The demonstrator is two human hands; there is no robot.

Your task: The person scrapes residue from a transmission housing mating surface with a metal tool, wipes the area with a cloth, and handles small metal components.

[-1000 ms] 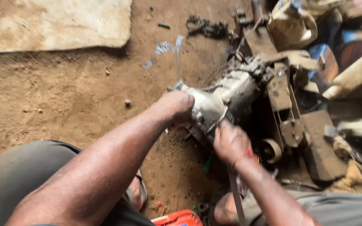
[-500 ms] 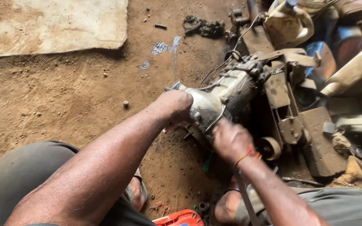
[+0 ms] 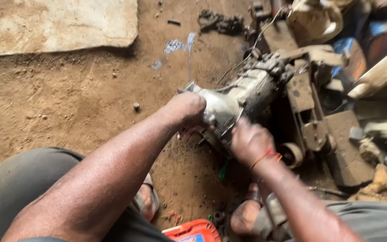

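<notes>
A greasy grey metal gearbox housing [image 3: 242, 96] lies on the dirt floor, its narrow end pointing toward me. My left hand [image 3: 185, 110] grips that near end from the left side. My right hand [image 3: 249, 141], with a red and yellow thread around the wrist, is closed against the housing's underside just right of it. It seems to grip a thin metal tool, but motion blur hides the tool.
Rusty metal brackets and plates [image 3: 312, 116] crowd the right side, with a pale plastic jug [image 3: 314, 20] behind. A concrete slab [image 3: 54, 24] lies at top left. An orange container [image 3: 193, 232] sits by my sandalled feet [image 3: 146, 197].
My right hand has shifted slightly up and right along the housing's underside. My left hand keeps its hold on the near end.
</notes>
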